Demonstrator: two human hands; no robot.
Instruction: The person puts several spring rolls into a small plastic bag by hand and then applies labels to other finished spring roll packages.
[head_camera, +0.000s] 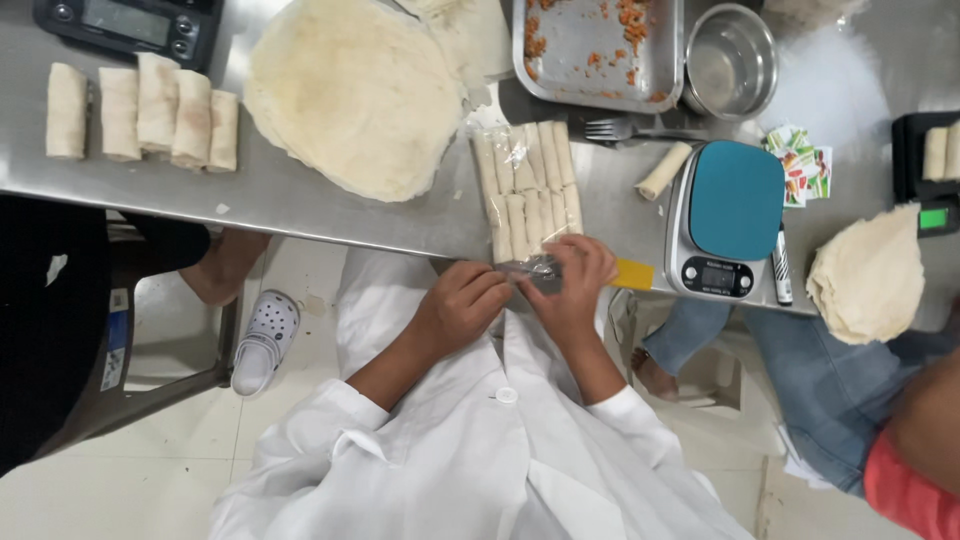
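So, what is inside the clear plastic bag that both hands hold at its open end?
The clear plastic bag holds pale rolled pastries packed side by side in two rows. The left hand and right hand cover its end; any lower layer is hidden.

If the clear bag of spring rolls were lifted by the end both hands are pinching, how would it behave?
The clear bag of spring rolls would probably sag, since thin film wraps many separate rolls. It looks slippery and glossy. The left hand and right hand pinch only its edge, so it may swing.
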